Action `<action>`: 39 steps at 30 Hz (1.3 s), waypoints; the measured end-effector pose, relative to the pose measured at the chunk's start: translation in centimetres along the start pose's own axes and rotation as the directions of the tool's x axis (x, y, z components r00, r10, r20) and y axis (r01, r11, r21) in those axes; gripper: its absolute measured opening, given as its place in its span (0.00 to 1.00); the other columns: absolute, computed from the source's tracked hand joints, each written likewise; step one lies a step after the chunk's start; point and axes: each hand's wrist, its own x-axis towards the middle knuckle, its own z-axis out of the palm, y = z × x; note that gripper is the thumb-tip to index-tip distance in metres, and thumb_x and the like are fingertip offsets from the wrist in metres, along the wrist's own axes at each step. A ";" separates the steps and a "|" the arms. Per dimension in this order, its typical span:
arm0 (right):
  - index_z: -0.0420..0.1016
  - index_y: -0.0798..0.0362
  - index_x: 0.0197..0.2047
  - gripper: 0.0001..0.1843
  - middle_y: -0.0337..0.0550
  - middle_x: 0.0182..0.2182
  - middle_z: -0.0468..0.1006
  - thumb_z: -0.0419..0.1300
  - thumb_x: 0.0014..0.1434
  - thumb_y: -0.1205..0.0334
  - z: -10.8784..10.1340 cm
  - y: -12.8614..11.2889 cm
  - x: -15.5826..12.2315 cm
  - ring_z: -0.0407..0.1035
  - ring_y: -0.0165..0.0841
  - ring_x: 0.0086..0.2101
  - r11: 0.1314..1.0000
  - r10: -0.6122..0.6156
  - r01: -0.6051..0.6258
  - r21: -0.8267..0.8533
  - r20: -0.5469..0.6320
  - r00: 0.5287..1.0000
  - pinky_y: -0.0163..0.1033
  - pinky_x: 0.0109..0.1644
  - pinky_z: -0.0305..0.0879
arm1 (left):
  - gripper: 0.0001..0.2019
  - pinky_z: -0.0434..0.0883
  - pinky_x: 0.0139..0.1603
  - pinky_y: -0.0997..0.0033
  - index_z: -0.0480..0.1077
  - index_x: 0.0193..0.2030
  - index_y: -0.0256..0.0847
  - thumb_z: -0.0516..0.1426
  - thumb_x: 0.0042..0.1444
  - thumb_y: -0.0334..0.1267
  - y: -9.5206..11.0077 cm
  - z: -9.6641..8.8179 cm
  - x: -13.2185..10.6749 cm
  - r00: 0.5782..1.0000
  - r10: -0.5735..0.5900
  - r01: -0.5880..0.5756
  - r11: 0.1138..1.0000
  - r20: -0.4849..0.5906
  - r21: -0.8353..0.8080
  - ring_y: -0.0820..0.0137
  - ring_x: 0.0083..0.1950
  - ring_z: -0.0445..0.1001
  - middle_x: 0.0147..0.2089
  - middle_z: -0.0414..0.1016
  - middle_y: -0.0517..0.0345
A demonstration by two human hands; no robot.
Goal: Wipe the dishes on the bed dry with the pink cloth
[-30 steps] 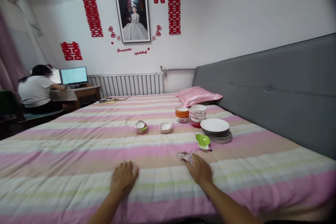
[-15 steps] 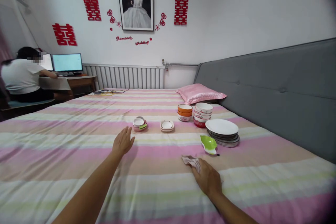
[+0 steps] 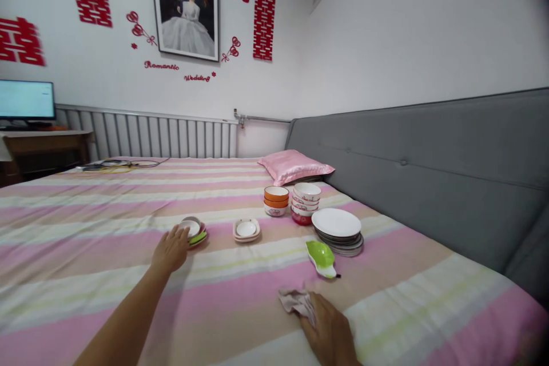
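Head view: the right hand (image 3: 329, 329) has its grip closed on a crumpled cloth (image 3: 295, 302) over the bed (image 3: 240, 311); the left hand (image 3: 170, 250), fingers extended, is at the small dishes (image 3: 198, 238) (any hold, I cannot tell). Bowls (image 3: 306, 204) and plates (image 3: 337, 223) already stand stacked; the green dish (image 3: 321, 257) lies single.

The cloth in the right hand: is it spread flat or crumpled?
Crumpled: the cloth shows creases and uneven edges where it sticks out from the right hand; the part under the hand is hidden.
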 end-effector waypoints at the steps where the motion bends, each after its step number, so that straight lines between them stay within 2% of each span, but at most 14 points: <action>1: 0.72 0.50 0.46 0.18 0.47 0.40 0.78 0.49 0.55 0.59 0.3 0.2 0.0 0.73 0.40 0.41 1.000 -0.023 0.022 -0.020 -0.026 0.999 0.42 0.43 0.68 | 0.22 0.55 0.61 0.51 0.66 0.55 0.30 0.45 0.54 0.27 0.0 0.6 0.2 1.000 0.009 -0.009 1.000 -0.006 -0.002 0.53 0.65 0.58 0.58 0.68 0.40; 6: 0.71 0.55 0.49 0.21 0.50 0.41 0.78 0.53 0.52 0.62 1.6 1.2 0.2 0.74 0.40 0.40 0.986 -0.142 0.130 -0.101 -0.125 0.982 0.41 0.42 0.69 | 0.21 0.55 0.60 0.49 0.67 0.53 0.26 0.45 0.55 0.28 0.5 3.1 0.1 0.997 0.001 -0.003 1.000 -0.077 -0.026 0.51 0.62 0.62 0.57 0.67 0.33; 10: 0.71 0.56 0.47 0.19 0.52 0.40 0.78 0.53 0.52 0.63 1.0 0.5 0.3 0.73 0.41 0.39 0.993 -0.090 0.081 -0.081 -0.115 0.989 0.42 0.41 0.68 | 0.21 0.59 0.60 0.56 0.66 0.53 0.26 0.49 0.53 0.31 0.6 4.5 -0.7 0.985 0.013 -0.031 0.994 -0.175 -0.102 0.53 0.61 0.63 0.56 0.68 0.33; 14: 0.70 0.52 0.41 0.12 0.46 0.34 0.77 0.52 0.53 0.63 -0.3 -0.4 0.4 0.72 0.40 0.36 0.999 -0.035 0.034 -0.012 -0.080 0.996 0.41 0.38 0.65 | 0.19 0.63 0.57 0.60 0.66 0.51 0.28 0.48 0.55 0.32 0.5 4.5 -1.3 0.980 0.019 -0.058 0.980 -0.200 -0.189 0.54 0.58 0.66 0.53 0.70 0.36; 17: 0.68 0.49 0.35 0.06 0.41 0.31 0.75 0.53 0.52 0.63 -0.7 -0.6 0.5 0.71 0.37 0.33 0.999 -0.027 0.030 0.032 -0.086 0.996 0.39 0.35 0.62 | 0.17 0.67 0.52 0.60 0.67 0.51 0.33 0.47 0.57 0.34 0.7 3.9 -1.7 0.979 -0.011 -0.033 0.976 -0.202 -0.213 0.55 0.57 0.67 0.53 0.71 0.39; 20: 0.67 0.49 0.34 0.05 0.40 0.30 0.74 0.53 0.52 0.64 -0.8 -0.5 0.6 0.70 0.37 0.32 0.998 -0.022 0.027 0.056 -0.094 0.995 0.38 0.34 0.60 | 0.17 0.70 0.48 0.62 0.69 0.50 0.36 0.46 0.57 0.31 0.8 3.4 -2.4 0.976 -0.029 -0.016 0.979 -0.216 -0.204 0.57 0.55 0.70 0.52 0.72 0.43; 25: 0.67 0.50 0.35 0.06 0.42 0.31 0.74 0.52 0.53 0.62 -0.8 -0.6 0.6 0.70 0.37 0.33 0.997 -0.004 0.010 0.075 -0.078 0.997 0.39 0.36 0.59 | 0.17 0.71 0.42 0.66 0.72 0.46 0.36 0.46 0.57 0.27 1.2 1.6 -3.1 0.947 -0.030 -0.021 0.988 -0.321 -0.153 0.60 0.49 0.74 0.49 0.75 0.45; 26: 0.67 0.50 0.35 0.05 0.42 0.31 0.73 0.52 0.54 0.62 -0.8 -0.7 0.6 0.69 0.37 0.33 0.997 0.000 0.006 0.076 -0.079 0.997 0.39 0.36 0.59 | 0.16 0.71 0.38 0.67 0.73 0.45 0.37 0.46 0.58 0.28 1.5 0.8 -3.0 0.930 -0.038 -0.014 0.991 -0.367 -0.137 0.60 0.47 0.75 0.49 0.76 0.46; 28: 0.66 0.50 0.34 0.04 0.41 0.30 0.73 0.52 0.53 0.62 -0.9 -0.7 0.6 0.69 0.37 0.33 0.997 0.005 0.002 0.077 -0.086 0.996 0.39 0.35 0.58 | 0.14 0.70 0.34 0.69 0.73 0.45 0.37 0.47 0.59 0.30 2.7 -1.1 -2.7 0.858 -0.063 0.001 0.993 -0.510 -0.122 0.60 0.47 0.75 0.47 0.77 0.47; 30: 0.66 0.49 0.34 0.04 0.40 0.30 0.74 0.52 0.53 0.62 -0.9 -0.7 0.6 0.69 0.36 0.32 0.997 0.007 0.001 0.081 -0.095 0.995 0.38 0.35 0.57 | 0.12 0.69 0.33 0.71 0.73 0.43 0.38 0.49 0.59 0.31 4.7 -3.1 -2.6 0.793 -0.029 -0.068 0.989 -0.608 -0.135 0.62 0.45 0.76 0.45 0.78 0.49; 32: 0.65 0.49 0.34 0.04 0.40 0.30 0.74 0.52 0.53 0.62 -0.8 -0.6 0.5 0.68 0.36 0.32 0.997 0.011 -0.003 0.083 -0.099 0.995 0.38 0.34 0.56 | 0.11 0.69 0.34 0.72 0.74 0.42 0.38 0.51 0.59 0.33 7.7 -4.9 -2.9 0.757 0.040 -0.183 0.971 -0.652 -0.153 0.64 0.42 0.77 0.43 0.79 0.49; 35: 0.66 0.49 0.34 0.04 0.40 0.31 0.74 0.52 0.53 0.61 -0.9 -0.6 0.5 0.68 0.36 0.32 0.996 0.016 -0.009 0.087 -0.087 0.996 0.38 0.34 0.56 | 0.14 0.70 0.43 0.71 0.74 0.43 0.39 0.48 0.59 0.28 13.1 -6.5 -4.5 0.784 0.240 -0.433 0.872 -0.572 -0.228 0.66 0.45 0.76 0.44 0.79 0.49; 37: 0.66 0.49 0.34 0.04 0.40 0.31 0.74 0.52 0.53 0.61 -1.0 -0.6 0.4 0.68 0.36 0.33 0.996 0.019 -0.013 0.086 -0.074 0.997 0.38 0.35 0.56 | 0.18 0.70 0.45 0.69 0.74 0.44 0.41 0.46 0.58 0.24 16.2 -6.9 -6.1 0.828 0.425 -0.535 0.794 -0.366 -0.289 0.66 0.46 0.75 0.45 0.78 0.50; 39: 0.65 0.49 0.35 0.04 0.40 0.31 0.74 0.52 0.54 0.61 -1.2 -0.7 0.4 0.68 0.36 0.33 0.996 0.023 -0.017 0.087 -0.063 0.998 0.38 0.35 0.56 | 0.16 0.70 0.43 0.69 0.74 0.41 0.42 0.48 0.57 0.25 18.2 -7.0 -7.4 0.818 0.570 -0.555 0.747 -0.076 -0.365 0.66 0.42 0.76 0.41 0.79 0.52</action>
